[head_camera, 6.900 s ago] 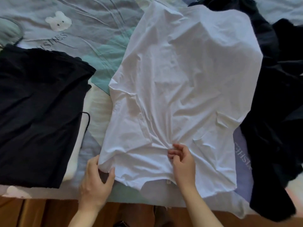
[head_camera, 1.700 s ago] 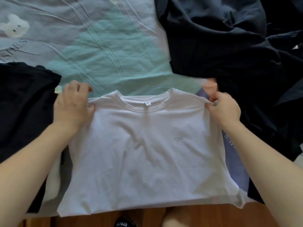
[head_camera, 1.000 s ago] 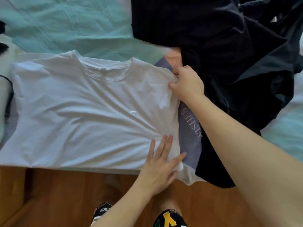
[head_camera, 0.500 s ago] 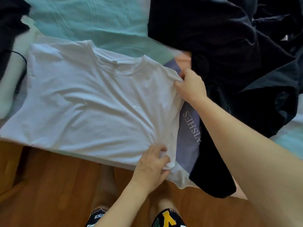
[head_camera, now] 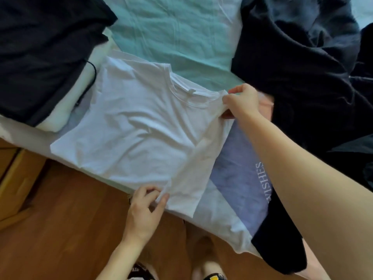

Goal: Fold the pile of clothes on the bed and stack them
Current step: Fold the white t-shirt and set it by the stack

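A white T-shirt (head_camera: 139, 134) lies face up across the near edge of the bed, collar toward the far side. My right hand (head_camera: 241, 102) pinches its right shoulder and has lifted that side off the sheet. My left hand (head_camera: 145, 207) pinches the lower right hem at the bed's edge. The strip of shirt between both hands is raised and turning over toward the left. A folded black garment (head_camera: 40, 53) lies on the bed at the far left. A loose heap of dark clothes (head_camera: 302, 63) fills the right side.
The bed sheet (head_camera: 177, 31) is teal and grey, with a lilac patch bearing white lettering (head_camera: 242, 164) under my right forearm. A black cord (head_camera: 88, 83) lies beside the folded black garment. Wooden floor (head_camera: 60, 219) and my feet are below the bed edge.
Both hands have lifted the shirt's right side and drawn it leftward over the chest. The right edge, flat half a second ago, now stands up in a fold.
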